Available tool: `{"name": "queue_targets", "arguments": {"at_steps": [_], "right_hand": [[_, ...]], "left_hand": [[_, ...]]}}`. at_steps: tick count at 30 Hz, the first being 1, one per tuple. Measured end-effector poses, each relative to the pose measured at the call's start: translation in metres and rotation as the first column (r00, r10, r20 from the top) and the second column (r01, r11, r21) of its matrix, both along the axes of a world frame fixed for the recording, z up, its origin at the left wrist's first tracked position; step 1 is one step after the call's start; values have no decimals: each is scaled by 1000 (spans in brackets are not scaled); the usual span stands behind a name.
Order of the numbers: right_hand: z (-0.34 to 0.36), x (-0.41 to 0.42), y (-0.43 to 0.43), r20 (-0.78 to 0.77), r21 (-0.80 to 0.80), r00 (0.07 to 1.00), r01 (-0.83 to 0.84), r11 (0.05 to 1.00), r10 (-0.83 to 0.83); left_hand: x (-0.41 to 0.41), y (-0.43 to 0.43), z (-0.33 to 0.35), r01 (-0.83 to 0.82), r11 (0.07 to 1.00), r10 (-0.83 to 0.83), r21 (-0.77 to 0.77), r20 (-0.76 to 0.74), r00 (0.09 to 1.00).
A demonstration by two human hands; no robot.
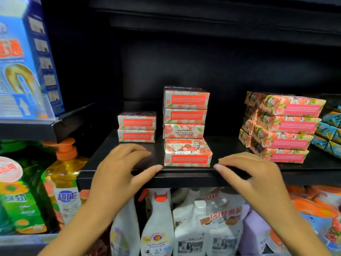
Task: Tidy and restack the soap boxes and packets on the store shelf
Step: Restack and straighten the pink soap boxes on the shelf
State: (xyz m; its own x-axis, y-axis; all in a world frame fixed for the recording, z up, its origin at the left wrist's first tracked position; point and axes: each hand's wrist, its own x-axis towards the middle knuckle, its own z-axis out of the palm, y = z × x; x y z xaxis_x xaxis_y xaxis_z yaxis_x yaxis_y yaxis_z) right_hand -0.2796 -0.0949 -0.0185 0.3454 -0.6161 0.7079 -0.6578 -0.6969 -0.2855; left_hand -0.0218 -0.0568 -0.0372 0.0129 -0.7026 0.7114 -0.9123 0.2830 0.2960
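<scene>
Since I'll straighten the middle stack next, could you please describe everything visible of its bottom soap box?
The bottom soap box is a glossy white carton with red fruit prints and a red text panel on its front. It lies flat near the black shelf's front edge, jutting forward of the three boxes stacked on it. The left hand and right hand flank it, neither plainly touching.

On my feed the shelf (184, 177) is flat black. The middle soap boxes (186, 115) are white with coral-red flowers, green leaves and a solid red label panel; the short stack (137, 126) beside them wears the same print. The wrapped packets (284, 126) on the right go peachy orange with green leaves and pink panels, the far packets (330, 130) blue and yellow. Down below, the bottle (64, 174) is yellow with an orange pump (66, 150)
</scene>
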Motion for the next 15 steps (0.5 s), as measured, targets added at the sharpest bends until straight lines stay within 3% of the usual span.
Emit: {"name": "queue_targets", "arguments": {"at_steps": [2,6,10,15], "right_hand": [[14,12,6,103,-138,993,-51,989,65],[42,60,6,92,-170,980,-157,973,174],[56,119,-11,-157,-91,977,-160,983,144],[56,174,-48,-458,-99,889,-73,992,19]], "left_hand": [[16,8,-3,-34,999,34,6,4,999],[28,15,-4,-32,999,31,25,23,999],[28,15,-2,-20,999,19,25,12,1000],[31,13,-3,-12,1000,12,-5,4,1000]]}}
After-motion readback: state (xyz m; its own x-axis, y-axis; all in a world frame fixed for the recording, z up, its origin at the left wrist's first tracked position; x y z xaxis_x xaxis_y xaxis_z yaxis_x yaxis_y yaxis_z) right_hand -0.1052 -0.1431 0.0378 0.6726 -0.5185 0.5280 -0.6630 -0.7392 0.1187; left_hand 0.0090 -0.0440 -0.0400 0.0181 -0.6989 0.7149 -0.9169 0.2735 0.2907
